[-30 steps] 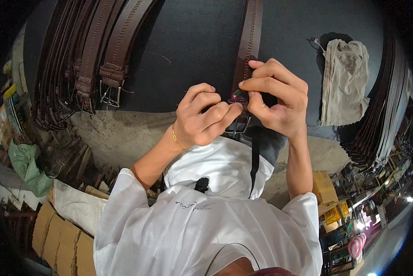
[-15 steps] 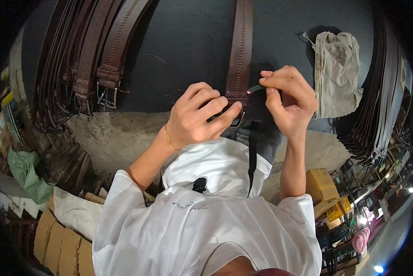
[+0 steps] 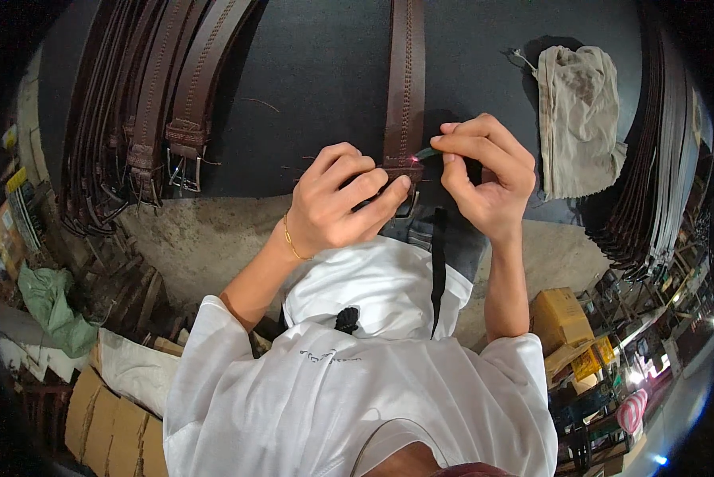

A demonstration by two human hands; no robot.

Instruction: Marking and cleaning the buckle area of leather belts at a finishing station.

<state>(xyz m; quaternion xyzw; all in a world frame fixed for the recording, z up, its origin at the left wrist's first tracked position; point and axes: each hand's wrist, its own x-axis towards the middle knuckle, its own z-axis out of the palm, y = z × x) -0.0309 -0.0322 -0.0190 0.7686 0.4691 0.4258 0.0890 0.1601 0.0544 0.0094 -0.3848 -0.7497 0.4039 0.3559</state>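
Note:
A brown leather belt (image 3: 406,87) with a stitched middle line runs toward me down the dark table. My left hand (image 3: 345,195) is closed on its buckle end, thumb and fingers around the folded loop; part of the metal buckle (image 3: 408,205) shows below the fingers. Pinched between the thumb and fingertips of my right hand (image 3: 492,171) is a short dark green stick (image 3: 427,153). Its tip glows pinkish red and is at the belt's right edge, just above the fold. Loose thread ends stick out on both sides of the fold.
Several brown belts with buckles (image 3: 186,135) hang over the table's near edge at left. A beige cloth pouch (image 3: 579,119) lies at right, beside another row of belts (image 3: 659,175). Cardboard boxes (image 3: 561,318) and a green sack (image 3: 55,306) are on the floor.
The glowing tip has moved slightly left relative to the belt, onto its right edge near the fold. My left hand keeps its hold on the buckle end.

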